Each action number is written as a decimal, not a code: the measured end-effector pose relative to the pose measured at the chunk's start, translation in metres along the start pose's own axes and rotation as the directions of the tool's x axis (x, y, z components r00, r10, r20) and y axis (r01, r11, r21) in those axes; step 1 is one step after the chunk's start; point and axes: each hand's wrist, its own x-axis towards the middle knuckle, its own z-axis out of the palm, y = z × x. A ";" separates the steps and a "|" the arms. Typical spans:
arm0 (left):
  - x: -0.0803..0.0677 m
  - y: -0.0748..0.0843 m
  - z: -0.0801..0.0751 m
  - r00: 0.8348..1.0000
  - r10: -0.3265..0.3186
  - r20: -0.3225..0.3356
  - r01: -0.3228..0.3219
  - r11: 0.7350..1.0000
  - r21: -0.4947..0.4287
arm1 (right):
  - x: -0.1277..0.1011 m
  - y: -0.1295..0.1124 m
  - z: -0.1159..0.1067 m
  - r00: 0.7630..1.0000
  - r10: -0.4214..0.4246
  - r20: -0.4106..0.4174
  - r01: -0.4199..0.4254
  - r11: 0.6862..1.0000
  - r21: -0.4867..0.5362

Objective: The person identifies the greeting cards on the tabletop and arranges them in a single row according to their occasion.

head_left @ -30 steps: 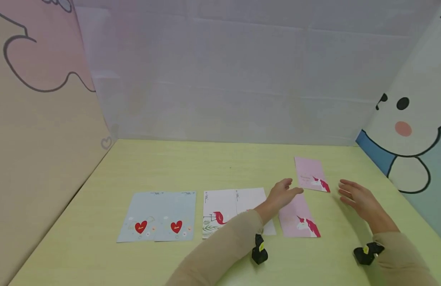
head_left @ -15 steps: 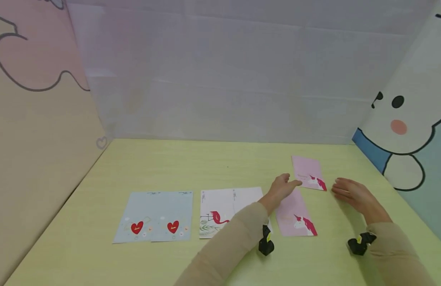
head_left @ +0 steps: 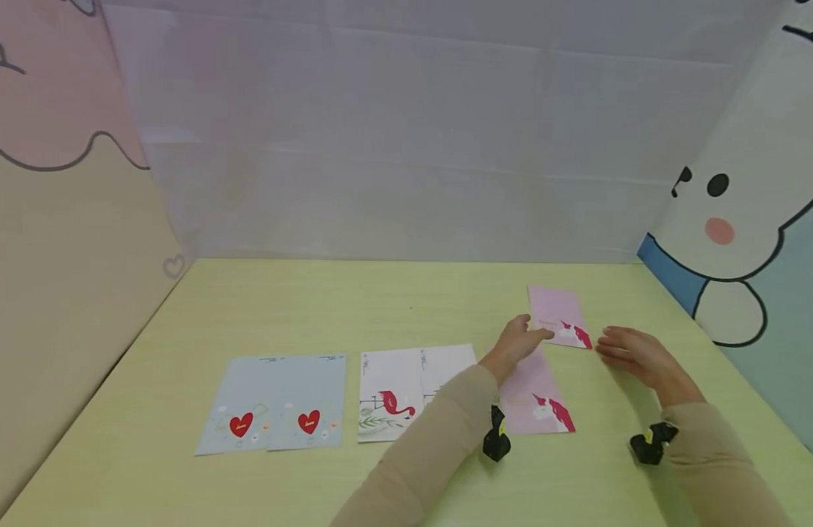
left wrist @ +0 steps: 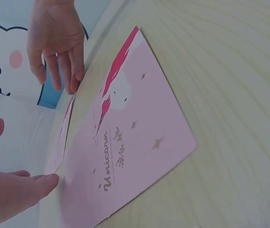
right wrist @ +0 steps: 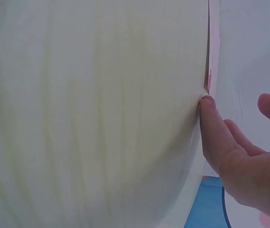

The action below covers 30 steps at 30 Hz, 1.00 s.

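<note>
Two pink unicorn cards lie on the right of the table, a far card and a near card in front of it. My left hand is at the far card's left side, thumb stretched out over its lower left corner in the head view. Opposite it, my right hand holds its fingers extended close to the card's lower right corner. In the right wrist view, the fingertips are right at the card's end. Neither hand grips anything. Gold "Unicorn" lettering on the near card shows in the left wrist view.
Two white flamingo cards lie side by side in the middle, partly covered by the left sleeve. Left of them are two light blue cards with red hearts. A pale screen stands behind the table, with printed panels at both sides.
My left hand has moved slightly forward, so its thumb now overlaps the far pink card. My right hand has come leftward, closer to that card's corner. The head view has shifted a little.
</note>
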 end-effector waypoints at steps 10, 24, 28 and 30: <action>0.003 0.005 0.003 0.999 -0.038 0.008 0.038 0.998 0.052 | 0.000 -0.004 0.005 1.000 -0.019 0.012 0.019 1.000 0.023; 0.006 0.007 0.001 0.995 -0.050 0.082 0.037 0.988 0.150 | 0.003 -0.002 0.010 0.999 -0.044 0.003 0.044 0.998 0.039; 0.006 0.008 0.001 0.994 -0.051 0.092 0.035 0.986 0.165 | 0.004 0.000 0.011 0.999 -0.047 0.013 0.046 0.998 0.040; 0.007 0.008 0.001 0.994 -0.052 0.092 0.035 0.984 0.173 | 0.004 0.000 0.012 0.999 -0.049 0.012 0.049 0.999 0.017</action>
